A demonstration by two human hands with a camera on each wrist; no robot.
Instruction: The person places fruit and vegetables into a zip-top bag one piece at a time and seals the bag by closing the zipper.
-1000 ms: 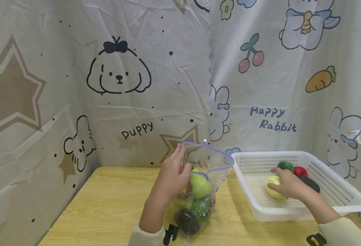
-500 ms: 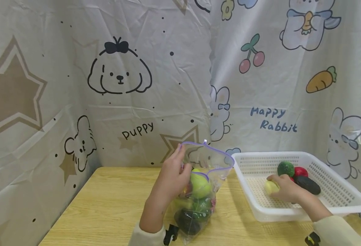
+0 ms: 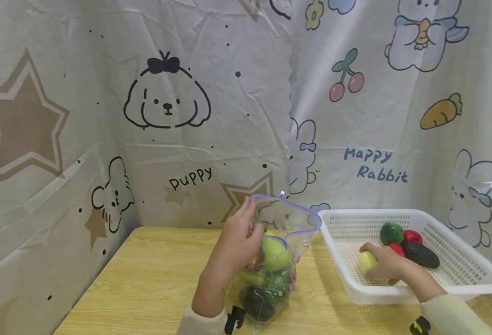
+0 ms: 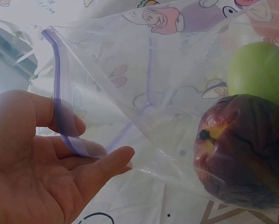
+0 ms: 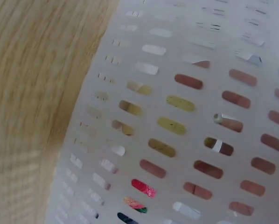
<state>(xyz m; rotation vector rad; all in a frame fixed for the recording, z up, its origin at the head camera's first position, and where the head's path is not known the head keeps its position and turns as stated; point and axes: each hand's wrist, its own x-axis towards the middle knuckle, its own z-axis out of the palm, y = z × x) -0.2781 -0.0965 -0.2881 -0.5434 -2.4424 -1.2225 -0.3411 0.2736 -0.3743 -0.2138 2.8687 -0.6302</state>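
Note:
My left hand [image 3: 239,239] pinches the purple-edged rim of a clear zip bag [image 3: 294,216], which stands upright on the table with its mouth open. Inside the bag are a green round fruit [image 3: 275,253], a dark oval fruit [image 3: 256,302] and, in the left wrist view, a dark red peach-like fruit [image 4: 247,154]. Over at the white basket, my right hand [image 3: 386,263] grips a pale yellow round fruit [image 3: 366,263], its fingers partly covering it. From the right wrist, the basket wall [image 5: 177,135] screens the hand, with yellow and skin showing through the slots.
Beside the right hand in the basket [image 3: 396,294] lie a green round piece [image 3: 391,233], red pieces [image 3: 412,237] and a dark oblong one [image 3: 422,255]. A wooden table [image 3: 145,274] carries bag and basket. Behind it hangs a printed curtain [image 3: 237,116].
My right hand has closed its fingers round the yellow fruit and drawn slightly left and down, uncovering a red piece behind it. My left hand keeps its hold on the bag rim.

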